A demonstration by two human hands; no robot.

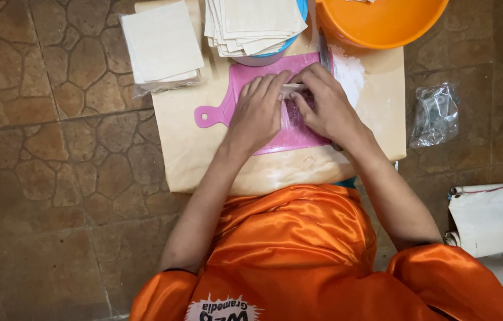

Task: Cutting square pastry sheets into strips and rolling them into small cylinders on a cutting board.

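1. Wrapper roll (pixel 292 89): a small pale roll lies on the pink board (pixel 245 80), its long axis running left to right across the board, just beyond both hands' fingertips.
2. Left hand (pixel 257 113) lies flat on the board, fingers (pixel 266 89) stretched forward and close together, tips touching the roll's left part; it presses rather than grips.
3. Right hand (pixel 328 107) is curled, its fingers bent over the roll's right end and pinching it lightly; how tightly cannot be told.
4. Both hands meet at the roll, about equally near.
5. Board sits on a tan desk (pixel 382 119); a wrapper stack (pixel 257 24) and an orange bowl (pixel 382 21) lie beyond it, a wrapped packet (pixel 162 44) to the left.
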